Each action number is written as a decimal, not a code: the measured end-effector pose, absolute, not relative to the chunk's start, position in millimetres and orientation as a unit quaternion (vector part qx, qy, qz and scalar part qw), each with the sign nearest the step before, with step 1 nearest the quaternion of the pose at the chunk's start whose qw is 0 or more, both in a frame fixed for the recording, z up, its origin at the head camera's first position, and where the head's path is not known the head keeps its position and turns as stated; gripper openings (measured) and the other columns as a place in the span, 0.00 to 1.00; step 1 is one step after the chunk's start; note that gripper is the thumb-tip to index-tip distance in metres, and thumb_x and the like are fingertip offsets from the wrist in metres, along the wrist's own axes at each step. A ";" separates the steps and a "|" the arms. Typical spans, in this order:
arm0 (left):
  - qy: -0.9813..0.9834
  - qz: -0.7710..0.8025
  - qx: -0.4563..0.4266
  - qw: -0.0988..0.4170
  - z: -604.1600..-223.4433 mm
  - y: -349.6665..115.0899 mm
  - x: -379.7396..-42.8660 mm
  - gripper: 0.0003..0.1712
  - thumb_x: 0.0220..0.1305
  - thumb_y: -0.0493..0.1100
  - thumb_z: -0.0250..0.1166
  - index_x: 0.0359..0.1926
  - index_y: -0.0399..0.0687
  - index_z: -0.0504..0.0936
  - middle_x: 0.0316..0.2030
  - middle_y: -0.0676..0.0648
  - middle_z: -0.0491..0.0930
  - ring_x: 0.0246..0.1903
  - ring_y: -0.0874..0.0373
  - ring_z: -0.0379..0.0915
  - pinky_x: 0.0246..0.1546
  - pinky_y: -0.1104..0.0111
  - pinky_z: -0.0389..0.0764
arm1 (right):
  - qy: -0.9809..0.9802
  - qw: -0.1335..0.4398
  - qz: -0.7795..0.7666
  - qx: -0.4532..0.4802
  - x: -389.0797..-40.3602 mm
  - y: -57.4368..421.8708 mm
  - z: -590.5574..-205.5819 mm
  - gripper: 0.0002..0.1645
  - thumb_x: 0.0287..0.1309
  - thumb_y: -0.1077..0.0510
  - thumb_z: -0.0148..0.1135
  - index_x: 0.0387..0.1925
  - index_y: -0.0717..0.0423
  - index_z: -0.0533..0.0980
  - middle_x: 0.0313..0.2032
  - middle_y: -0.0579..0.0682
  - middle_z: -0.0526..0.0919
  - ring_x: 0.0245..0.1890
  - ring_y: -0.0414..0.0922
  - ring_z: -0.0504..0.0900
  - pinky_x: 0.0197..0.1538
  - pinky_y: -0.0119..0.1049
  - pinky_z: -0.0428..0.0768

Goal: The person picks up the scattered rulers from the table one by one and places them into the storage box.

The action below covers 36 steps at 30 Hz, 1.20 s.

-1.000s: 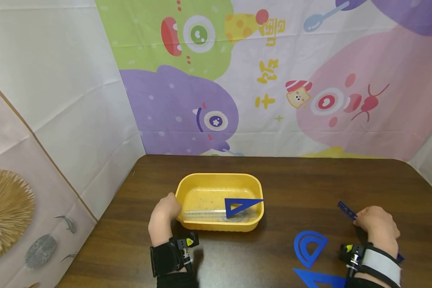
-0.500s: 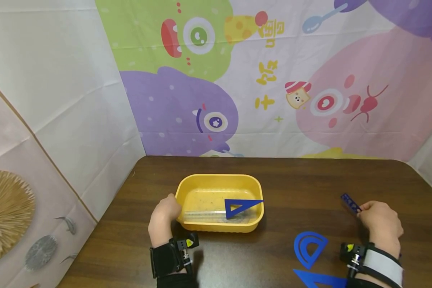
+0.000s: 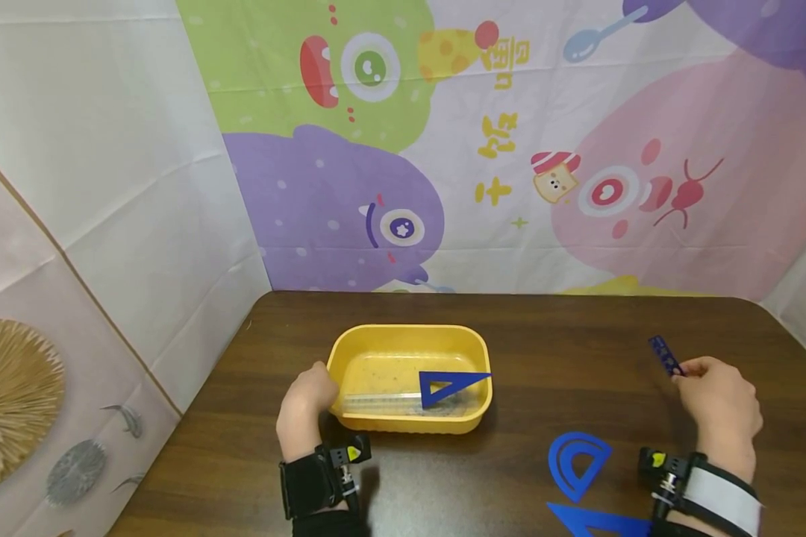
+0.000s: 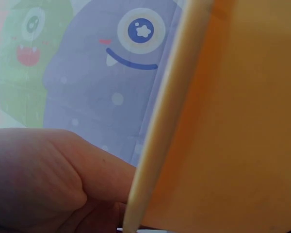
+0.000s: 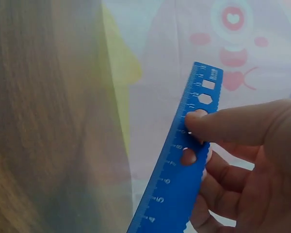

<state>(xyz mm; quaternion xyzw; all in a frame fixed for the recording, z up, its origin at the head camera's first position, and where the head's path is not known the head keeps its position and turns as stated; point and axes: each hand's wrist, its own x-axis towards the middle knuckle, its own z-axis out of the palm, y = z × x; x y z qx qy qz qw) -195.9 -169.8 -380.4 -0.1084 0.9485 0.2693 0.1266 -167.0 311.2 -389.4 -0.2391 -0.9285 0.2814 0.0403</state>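
My right hand (image 3: 724, 399) pinches a blue ruler (image 5: 172, 170) with cut-out shapes, thumb on its face and fingers behind. In the head view the ruler's far end sticks out up and left past the fingers. My left hand (image 3: 309, 399) is at the left end of a yellow plastic basin (image 3: 410, 335). In the left wrist view its thumb reaches the basin's wall (image 4: 169, 97), and the other fingers are mostly hidden. Inside the basin lie a clear ruler (image 3: 383, 403) and a blue set square (image 3: 436, 395), whose tip rests over the right rim.
A blue protractor (image 3: 564, 455) lies on the brown table (image 3: 497, 477) between the basin and my right arm. Below it is a larger blue set square (image 3: 591, 514), partly hidden by the right wrist strap. A cartoon-printed cloth (image 3: 497, 246) hangs behind the table.
My right hand has risen and moved slightly right and away, carrying the blue ruler with it. The left hand and the basin have stayed in place.
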 end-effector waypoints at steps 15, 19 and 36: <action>0.948 0.272 -0.107 0.123 -380.5 -169.3 -196.2 0.20 0.60 0.32 0.46 0.53 0.27 0.64 0.30 0.40 0.68 0.30 0.49 0.66 0.33 0.61 0.68 | -0.914 0.156 0.310 -0.212 -170.3 296.2 -379.9 0.26 0.61 0.48 0.48 0.49 0.66 0.71 0.41 0.65 0.77 0.39 0.62 0.72 0.30 0.45 0.63; 0.948 0.272 -0.107 0.123 -380.9 -169.4 -195.9 0.19 0.60 0.32 0.46 0.52 0.27 0.64 0.30 0.40 0.68 0.30 0.49 0.66 0.33 0.62 0.68 | -0.907 0.169 0.322 -0.211 -170.9 290.5 -376.8 0.26 0.61 0.48 0.48 0.48 0.66 0.71 0.40 0.64 0.76 0.39 0.61 0.72 0.32 0.43 0.62; 0.950 0.269 -0.106 0.120 -381.7 -170.0 -196.4 0.20 0.59 0.32 0.46 0.52 0.27 0.64 0.30 0.40 0.68 0.29 0.50 0.66 0.33 0.62 0.68 | -0.886 0.172 0.370 -0.221 -175.4 280.3 -370.4 0.31 0.60 0.46 0.49 0.55 0.66 0.68 0.47 0.66 0.76 0.42 0.60 0.75 0.29 0.38 0.67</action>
